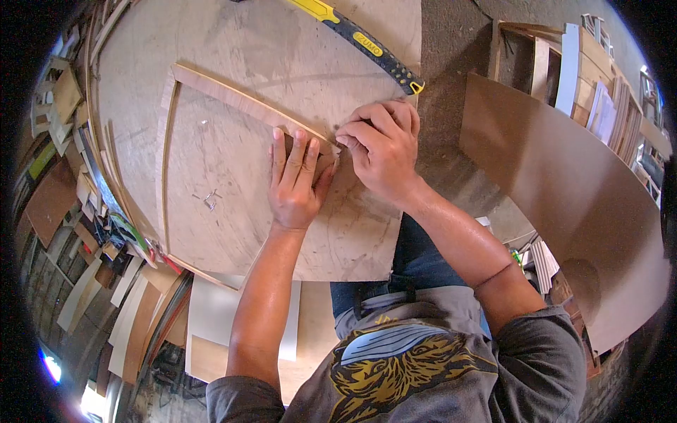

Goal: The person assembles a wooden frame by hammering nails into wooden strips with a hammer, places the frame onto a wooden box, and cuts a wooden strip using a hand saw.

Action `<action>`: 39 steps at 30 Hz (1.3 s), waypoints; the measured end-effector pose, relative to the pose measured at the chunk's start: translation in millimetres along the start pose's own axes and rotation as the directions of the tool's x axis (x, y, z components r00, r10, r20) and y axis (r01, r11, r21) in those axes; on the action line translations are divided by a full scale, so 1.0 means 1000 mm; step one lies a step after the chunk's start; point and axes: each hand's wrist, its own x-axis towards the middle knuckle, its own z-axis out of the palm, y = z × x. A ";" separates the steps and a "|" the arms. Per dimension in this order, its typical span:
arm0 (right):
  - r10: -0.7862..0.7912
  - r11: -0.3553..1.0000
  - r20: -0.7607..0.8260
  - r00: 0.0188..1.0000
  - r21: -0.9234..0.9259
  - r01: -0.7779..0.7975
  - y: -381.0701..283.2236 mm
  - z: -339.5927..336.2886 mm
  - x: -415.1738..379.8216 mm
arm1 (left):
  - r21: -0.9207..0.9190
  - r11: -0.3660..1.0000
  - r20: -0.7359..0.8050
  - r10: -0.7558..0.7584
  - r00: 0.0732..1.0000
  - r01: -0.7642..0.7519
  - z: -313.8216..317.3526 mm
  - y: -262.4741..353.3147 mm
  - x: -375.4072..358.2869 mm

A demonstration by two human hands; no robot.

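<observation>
Near the plywood board (pixel 233 211)'s right edge, left hand (pixel 296 180) lies flat, fingers spread, pinning a small veneer piece (pixel 326 163) under the thin wood strip (pixel 240 99); right hand (pixel 384 151) pinches its corner. Looks light, thin, brittle: grip edges. Hammer (pixel 367 44) at top edge.

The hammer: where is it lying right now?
In the head view the hammer lies slanted across the top edge of the plywood board, its grip end just above the right hand, untouched by either hand.
</observation>
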 end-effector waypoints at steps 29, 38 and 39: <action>-0.002 1.000 0.026 1.000 0.005 0.002 0.001 -0.003 0.001 | 0.017 1.000 -0.006 0.009 1.000 -0.009 0.005 -0.003 -0.003; 0.024 0.999 0.044 0.999 0.034 -0.025 0.001 -0.002 0.001 | -0.013 1.000 -0.004 0.002 1.000 -0.002 0.004 -0.003 -0.003; 0.022 0.999 0.043 0.999 0.035 -0.023 0.001 -0.002 0.001 | -0.011 1.000 -0.001 0.002 1.000 -0.002 0.004 -0.002 -0.002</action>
